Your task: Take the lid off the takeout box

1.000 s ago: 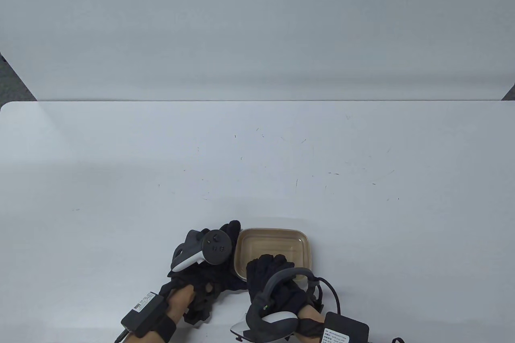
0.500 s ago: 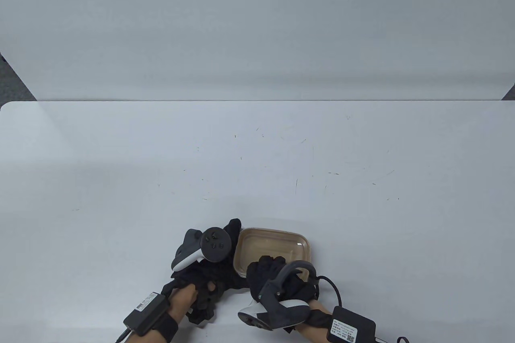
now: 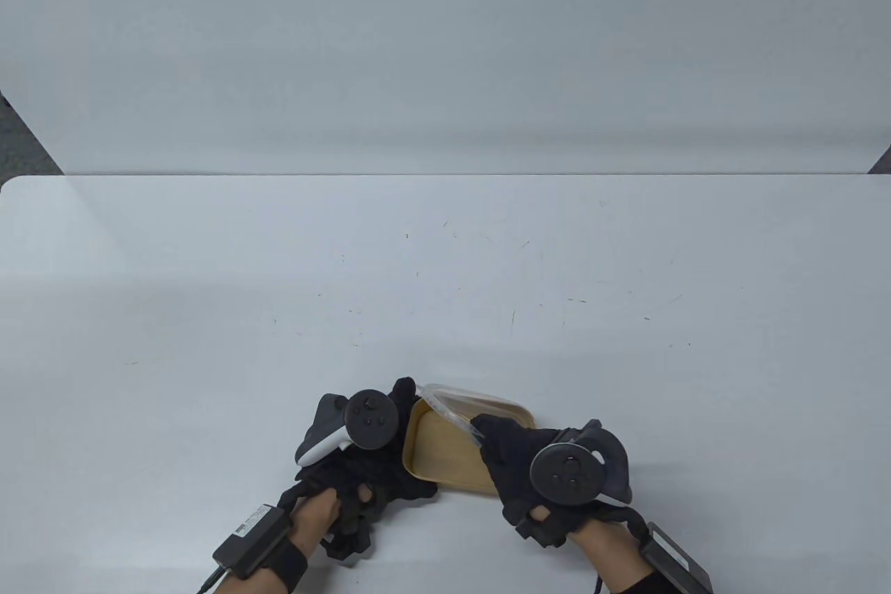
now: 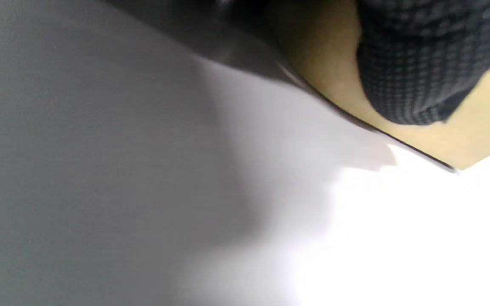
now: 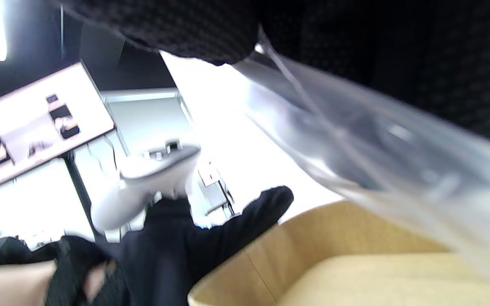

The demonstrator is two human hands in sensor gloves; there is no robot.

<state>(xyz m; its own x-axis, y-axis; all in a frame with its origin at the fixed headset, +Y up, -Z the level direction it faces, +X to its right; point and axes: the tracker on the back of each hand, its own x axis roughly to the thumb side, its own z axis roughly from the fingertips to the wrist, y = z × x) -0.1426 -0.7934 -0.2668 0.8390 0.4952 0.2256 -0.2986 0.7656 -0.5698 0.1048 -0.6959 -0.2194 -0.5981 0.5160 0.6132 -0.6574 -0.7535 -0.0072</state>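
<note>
A tan takeout box (image 3: 445, 455) sits near the table's front edge. Its clear plastic lid (image 3: 449, 407) is tilted, lifted at the near side, its far edge still by the box's far rim. My right hand (image 3: 505, 444) grips the lid's near edge; the right wrist view shows the lid (image 5: 355, 140) held above the box's open inside (image 5: 355, 276). My left hand (image 3: 390, 441) holds the box's left end; in the left wrist view a gloved finger (image 4: 415, 72) presses on the tan wall (image 4: 474, 131).
The white table (image 3: 445, 274) stretches far ahead and to both sides. A grey wall stands behind its far edge. Cables and small black units hang from both wrists at the front edge.
My right hand has turned over and moved right, peeling the lid's near edge up off the box. The box's inside now shows. My left hand has stayed in place.
</note>
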